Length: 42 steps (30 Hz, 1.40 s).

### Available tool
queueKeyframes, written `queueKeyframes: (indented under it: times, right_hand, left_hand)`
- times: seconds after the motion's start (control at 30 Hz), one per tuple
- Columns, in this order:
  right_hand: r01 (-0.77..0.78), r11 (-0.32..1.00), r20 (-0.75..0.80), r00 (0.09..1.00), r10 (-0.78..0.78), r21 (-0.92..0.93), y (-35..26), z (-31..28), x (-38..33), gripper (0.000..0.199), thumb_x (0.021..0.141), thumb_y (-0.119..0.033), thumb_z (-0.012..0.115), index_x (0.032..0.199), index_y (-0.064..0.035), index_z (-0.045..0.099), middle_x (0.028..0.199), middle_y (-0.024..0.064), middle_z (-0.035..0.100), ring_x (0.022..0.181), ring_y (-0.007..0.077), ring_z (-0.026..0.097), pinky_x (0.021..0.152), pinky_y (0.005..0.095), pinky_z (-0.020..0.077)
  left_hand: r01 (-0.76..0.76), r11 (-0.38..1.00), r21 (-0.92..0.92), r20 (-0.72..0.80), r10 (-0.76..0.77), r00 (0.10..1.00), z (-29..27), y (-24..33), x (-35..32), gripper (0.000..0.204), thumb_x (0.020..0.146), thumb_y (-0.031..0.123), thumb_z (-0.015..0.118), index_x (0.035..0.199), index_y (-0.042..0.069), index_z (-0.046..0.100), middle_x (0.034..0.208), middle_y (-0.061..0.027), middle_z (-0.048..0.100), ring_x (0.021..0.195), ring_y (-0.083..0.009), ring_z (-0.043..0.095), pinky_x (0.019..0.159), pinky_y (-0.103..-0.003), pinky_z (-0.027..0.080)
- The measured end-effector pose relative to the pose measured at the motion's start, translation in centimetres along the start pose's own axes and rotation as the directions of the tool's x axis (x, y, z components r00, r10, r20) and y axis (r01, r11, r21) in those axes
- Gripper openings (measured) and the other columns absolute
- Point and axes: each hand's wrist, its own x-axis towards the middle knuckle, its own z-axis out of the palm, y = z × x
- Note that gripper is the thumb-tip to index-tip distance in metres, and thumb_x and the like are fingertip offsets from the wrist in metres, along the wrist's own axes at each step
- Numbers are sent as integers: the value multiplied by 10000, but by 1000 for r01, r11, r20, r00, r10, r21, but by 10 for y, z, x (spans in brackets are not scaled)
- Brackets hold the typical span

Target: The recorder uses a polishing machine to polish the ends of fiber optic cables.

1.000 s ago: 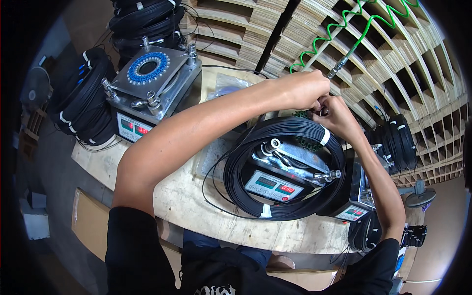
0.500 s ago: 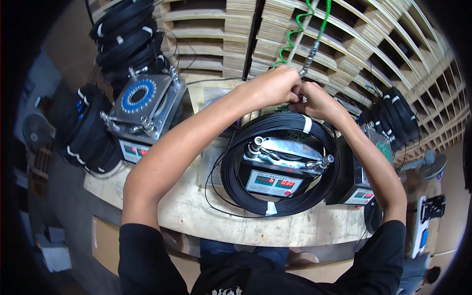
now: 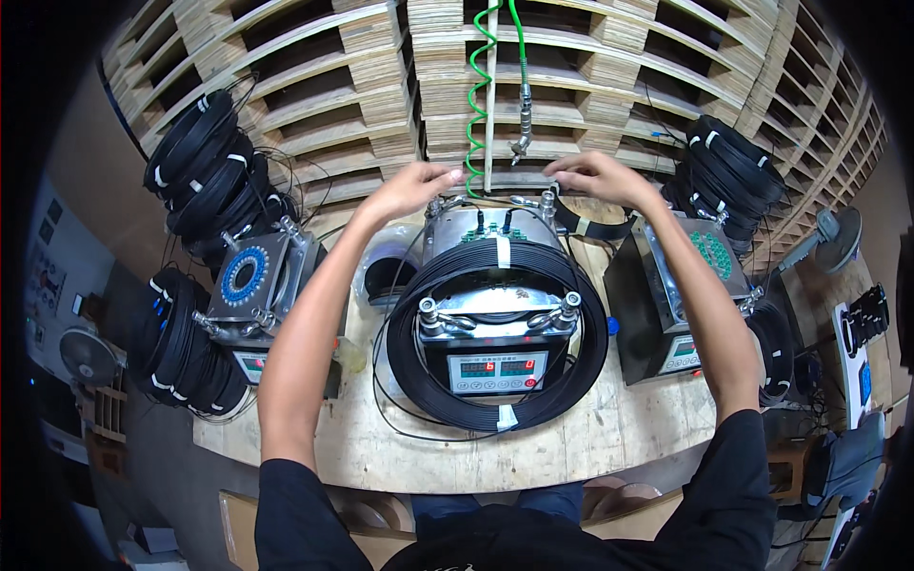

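In the middle of the bench stands a machine (image 3: 497,373) with a metal top, clamp knobs and a lit red-and-green display. A black cable coil (image 3: 404,366) with white ties leans around its front. Two short black plugs (image 3: 493,225) stand upright at the green ring on the rear of the machine's top. My left hand (image 3: 415,188) hovers over the machine's rear left corner, fingers stretched to the right and holding nothing I can see. Opposite it, beyond the rear right corner, my right hand (image 3: 604,179) is open and empty, thumb and fingers apart.
Similar machines flank this one, the left with a blue ring (image 3: 245,276), the right with a green ring (image 3: 710,255). Stacked cable coils (image 3: 205,176) rise behind the left one. A metal air nozzle (image 3: 525,124) hangs from a green hose before the wooden pallets (image 3: 381,71).
My hands were together behind the coil, fingers pinched; they have moved apart and the fingers have loosened. The whole view has shifted, showing the machine's rear top and the plugs.
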Motion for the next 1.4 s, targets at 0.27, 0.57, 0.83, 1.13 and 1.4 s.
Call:
queueKeyframes:
  times: [0.27, 0.57, 0.83, 1.13, 1.4]
  right_hand:
    - [-91, 996, 209, 974, 89, -2, 22, 57, 60, 774, 931, -735, 437, 1266, -75, 661, 1190, 167, 687, 1107, 270, 632, 974, 377, 480]
    - [-25, 330, -44, 979, 201, 944, 62, 92, 14, 347, 1022, -361, 511, 1132, -34, 535, 1020, 176, 708, 887, 162, 664, 783, 289, 545]
    - [130, -52, -119, 976, 183, 990, 72, 109, 11, 273, 959, -188, 533, 1169, -16, 504, 1111, 284, 638, 1016, 318, 651, 930, 376, 544]
    - [180, -65, -162, 961, 226, 981, 75, 118, 6, 163, 967, -134, 609, 1079, -21, 574, 1130, 229, 653, 1008, 268, 671, 884, 339, 587]
    - [292, -164, -237, 928, 289, 942, 76, 132, 11, 122, 964, -151, 640, 981, -70, 549, 1072, 192, 661, 946, 239, 682, 836, 314, 609]
  left_hand:
    - [256, 900, -353, 78, -244, 967, 36, -14, 13, 723, 1018, 635, 349, 1216, 31, 693, 1102, -91, 715, 1157, -195, 591, 1079, -324, 375]
    - [265, 901, -344, 27, -273, 962, 37, -1, 7, 738, 1028, 633, 296, 1185, 52, 722, 1058, -76, 725, 1130, -191, 587, 1096, -330, 359]
    - [253, 893, -373, 29, -262, 965, 38, -4, 9, 738, 1030, 626, 311, 1155, 28, 725, 1031, -77, 718, 1079, -185, 605, 1066, -326, 381]
    - [280, 846, -453, 95, -267, 959, 33, -1, 7, 728, 1021, 636, 331, 1156, 34, 718, 1065, -90, 712, 1073, -183, 615, 1007, -322, 430]
    - [268, 803, -533, 226, -170, 959, 27, -13, 14, 707, 1036, 599, 321, 1208, 24, 694, 1164, -120, 704, 1147, -187, 608, 1034, -333, 448]
